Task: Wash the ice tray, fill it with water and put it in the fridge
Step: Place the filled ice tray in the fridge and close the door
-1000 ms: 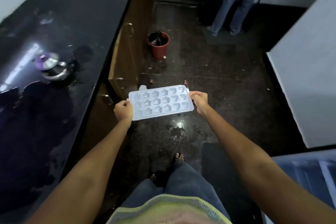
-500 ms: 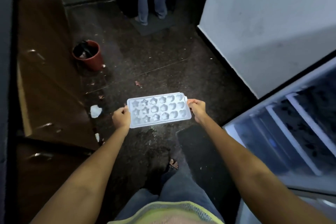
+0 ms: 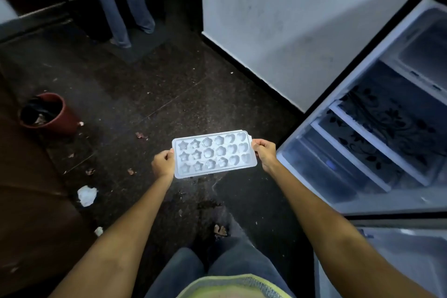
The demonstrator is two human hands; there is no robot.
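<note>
- Two hands carry the ice tray (image 3: 214, 154) level over the dark floor (image 3: 150, 94), one at each short end
- Left hand (image 3: 163, 163) grips the tray's left edge, fingers curled under, thumb on top of the rim
- Right hand (image 3: 264, 152) pinches the small tab at the right end, fingers folded round it
- Tray is pale, translucent, w/ three rows of moulds: stars at left, flower shapes mid, hearts at right; the cells look glossy, poss. holding water, but can't say for sure
- Open fridge (image 3: 377, 133) stands to the right, near the right hand but not touching it; its white-edged shelves (image 3: 362, 138) w/ a dark floral pattern show inside
- White wall (image 3: 278, 19) rises behind the tray, next to the fridge
- Red bin (image 3: 52, 116) sits on the floor well to the left, beside dark brown cabinets (image 3: 31, 213)
- Crumpled white scrap (image 3: 87, 195) and bits of litter lie on the floor btw bin and tray
- Another person's legs (image 3: 121, 0) in grey trousers stand at the far top, on a mat
</note>
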